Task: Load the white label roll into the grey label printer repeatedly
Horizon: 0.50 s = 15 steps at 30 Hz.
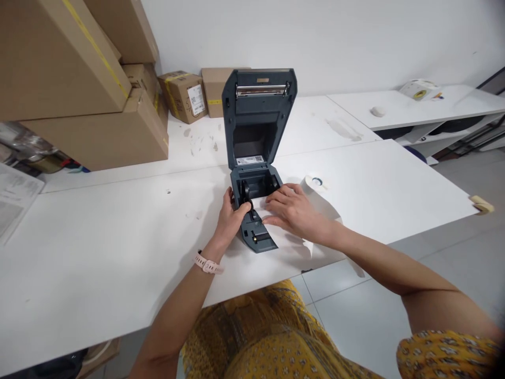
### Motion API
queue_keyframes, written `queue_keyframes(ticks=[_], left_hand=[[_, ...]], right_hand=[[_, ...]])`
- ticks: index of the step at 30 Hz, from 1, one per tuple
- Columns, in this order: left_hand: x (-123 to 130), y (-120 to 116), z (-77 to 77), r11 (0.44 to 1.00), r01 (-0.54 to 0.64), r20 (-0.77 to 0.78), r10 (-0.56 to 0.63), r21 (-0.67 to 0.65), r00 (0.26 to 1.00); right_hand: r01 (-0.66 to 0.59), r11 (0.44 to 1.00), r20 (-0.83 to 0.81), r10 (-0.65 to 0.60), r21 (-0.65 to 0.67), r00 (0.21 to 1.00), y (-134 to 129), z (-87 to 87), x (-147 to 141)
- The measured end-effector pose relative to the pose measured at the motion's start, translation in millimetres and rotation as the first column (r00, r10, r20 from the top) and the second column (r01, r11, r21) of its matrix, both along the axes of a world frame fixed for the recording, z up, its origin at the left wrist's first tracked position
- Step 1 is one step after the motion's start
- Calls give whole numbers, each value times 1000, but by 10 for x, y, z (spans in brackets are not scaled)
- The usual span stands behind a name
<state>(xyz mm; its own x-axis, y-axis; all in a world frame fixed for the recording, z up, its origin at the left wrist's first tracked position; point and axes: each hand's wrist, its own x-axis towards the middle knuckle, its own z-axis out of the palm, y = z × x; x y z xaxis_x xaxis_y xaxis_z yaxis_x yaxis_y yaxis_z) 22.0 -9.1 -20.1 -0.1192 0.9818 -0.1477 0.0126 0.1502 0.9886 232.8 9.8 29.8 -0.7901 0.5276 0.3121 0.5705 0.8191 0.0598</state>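
The label printer [252, 139] stood open on the white table [118, 231], at the centre of the frame, with its lid raised toward the top. Its dark body seemed to be of hard plastic, stiff and probably rather heavy, so the lower side walls looked the safest place for taking hold. The lid, I judged, was a poor handle, because lifting by it could strain the hinge.

The white paper [323, 202] lay to the right of the printer, and some paper also showed inside it; whether it was one piece I could not tell. It looked light and soft, easy to crease, and was better taken flat by its edges.

The right hand [290, 208] rested on the paper inside, fingers half spread and a little bent, with a gap before the thumb; I could not tell if they pinched anything. The left hand [232, 218] was closed around the left wall, thumb inside and fingers outside. The small black roller [262, 238], near the front, looked smooth and better not gripped.
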Motion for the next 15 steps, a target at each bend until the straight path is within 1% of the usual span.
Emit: queue_keyframes(ticks=[4,7,11,15], left_hand=[[7,-4,11,1000,16,35,-16,22,999],[14,1,9,1000,5,44,-6,19,999],[14,8,-8,1000,-6,34,5,18,999],[11,-8,13,1000,1,27,-1,10,1000]], right_hand=[[49,993,-11,-48,107,999,-342,-78,-14],[105,985,-41,-100,140,994,-593,-147,-45],[221,969,-119,-208,106,971,-799,-240,-143],[291,955,-181,-277,56,944,-887,-298,-224]])
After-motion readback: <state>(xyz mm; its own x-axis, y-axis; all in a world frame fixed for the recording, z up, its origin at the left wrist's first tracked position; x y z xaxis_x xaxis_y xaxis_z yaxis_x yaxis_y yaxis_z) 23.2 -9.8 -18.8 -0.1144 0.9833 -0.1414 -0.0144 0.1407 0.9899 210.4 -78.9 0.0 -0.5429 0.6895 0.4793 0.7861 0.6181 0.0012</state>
